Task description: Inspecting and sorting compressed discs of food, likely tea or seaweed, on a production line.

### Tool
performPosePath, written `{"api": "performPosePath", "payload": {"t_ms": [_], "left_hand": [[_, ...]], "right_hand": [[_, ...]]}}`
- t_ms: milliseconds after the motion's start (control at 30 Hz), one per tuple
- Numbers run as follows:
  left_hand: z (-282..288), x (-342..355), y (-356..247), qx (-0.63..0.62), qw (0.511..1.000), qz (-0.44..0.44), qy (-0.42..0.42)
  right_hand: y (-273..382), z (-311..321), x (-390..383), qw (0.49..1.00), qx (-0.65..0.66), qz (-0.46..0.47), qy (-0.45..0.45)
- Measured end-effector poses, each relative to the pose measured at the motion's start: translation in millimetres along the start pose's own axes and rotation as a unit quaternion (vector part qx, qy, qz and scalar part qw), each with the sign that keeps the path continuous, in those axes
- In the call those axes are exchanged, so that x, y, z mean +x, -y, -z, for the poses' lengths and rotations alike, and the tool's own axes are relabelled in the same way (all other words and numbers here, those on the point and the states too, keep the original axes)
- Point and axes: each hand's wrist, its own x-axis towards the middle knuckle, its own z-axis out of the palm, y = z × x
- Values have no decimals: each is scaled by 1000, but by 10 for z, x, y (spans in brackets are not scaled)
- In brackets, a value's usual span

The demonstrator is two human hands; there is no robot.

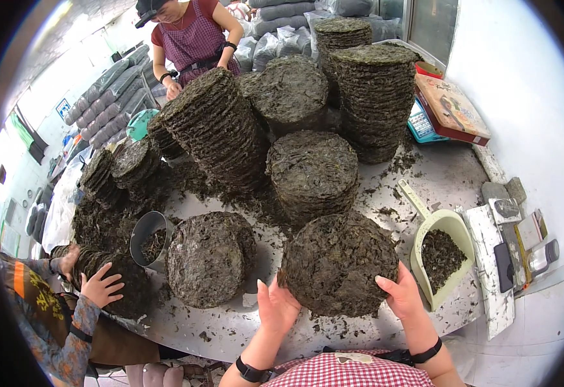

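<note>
A round, dark brown-green cake of dried seaweed point(340, 264) is tilted up in front of me at the table's near edge. My right hand point(403, 295) grips its right rim, thumb on top and the other fingers hidden beneath. At the lower left rim is my left hand point(278, 308), its thumb raised and apart, its fingers against the edge and partly hidden by the cake. Left of it stands a short stack of seaweed cakes point(206, 261). Just beyond the held cake rises a taller stack point(313, 171).
A cream dustpan point(455, 226) with seaweed scraps lies at the right. A grey cup point(148, 235) sits left. Tall stacks point(217, 129) crowd the back, beside a box point(453, 106). A co-worker's hands point(101, 284) handle cakes at left; another person point(195, 39) stands behind.
</note>
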Motion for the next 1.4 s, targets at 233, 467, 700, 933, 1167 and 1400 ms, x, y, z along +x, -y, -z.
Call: {"api": "performPosePath", "payload": {"t_ms": [233, 467, 700, 933, 1167, 1400], "left_hand": [[-109, 65, 61, 270, 956, -76, -89], [-122, 28, 183, 393, 913, -87, -72], [-318, -103, 158, 532, 835, -135, -30], [-314, -114, 182, 601, 785, -146, -34], [-106, -19, 131, 265, 956, -89, -93], [-60, 34, 107, 216, 968, -51, -114]], "right_hand": [[239, -113, 15, 821, -457, 310, -142], [398, -711, 80, 788, -451, 408, 98], [265, -836, 114, 750, -509, 413, 90], [302, -810, 71, 758, -549, 337, 101], [708, 94, -157, 982, -77, 160, 60], [842, 1116, -98, 975, -72, 167, -127]]}}
